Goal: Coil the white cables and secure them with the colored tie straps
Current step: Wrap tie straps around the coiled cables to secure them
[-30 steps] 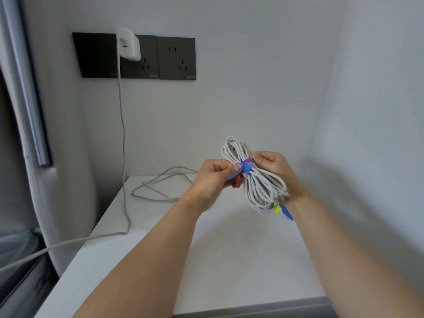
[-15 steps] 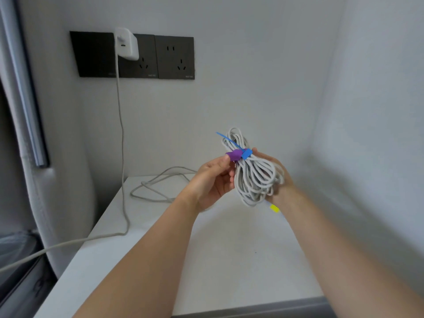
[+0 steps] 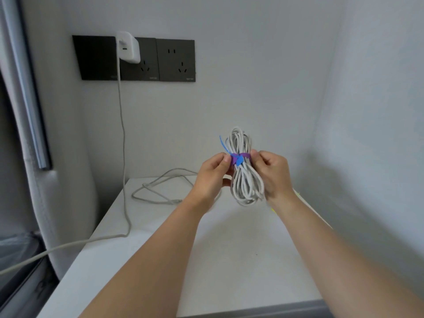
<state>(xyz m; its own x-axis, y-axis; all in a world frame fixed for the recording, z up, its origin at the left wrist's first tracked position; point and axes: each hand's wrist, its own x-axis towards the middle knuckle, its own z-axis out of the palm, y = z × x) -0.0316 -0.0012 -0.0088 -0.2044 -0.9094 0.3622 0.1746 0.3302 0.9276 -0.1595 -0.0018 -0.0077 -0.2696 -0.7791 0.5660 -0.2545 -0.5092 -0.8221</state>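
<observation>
Coiled white cable (image 3: 245, 180) is held upright in the air over the tabletop (image 3: 229, 271), between both hands, not touching the surface. Purple tie strap (image 3: 243, 155) is wrapped round the coil's waist; blue tie strap (image 3: 238, 161) sits at the same spot, its thin tail sticking up and to the left past the upper loops.

Left hand (image 3: 211, 180): thumb and forefinger pinched on the purple tie strap at the coil's left side. Right hand (image 3: 275, 175): curled round the coil from the right, thumb tip at strap level.

Small yellow bit (image 3: 273, 210) just below the right wrist, possibly another strap; too hidden to tell.

A loose white cable (image 3: 158, 191) lies looped on the tabletop behind the left hand. White charger (image 3: 127, 47) is plugged into the black socket panel (image 3: 176, 60) on the back wall, its cord (image 3: 122, 134) hanging down to the tabletop and running off the left edge.
</observation>
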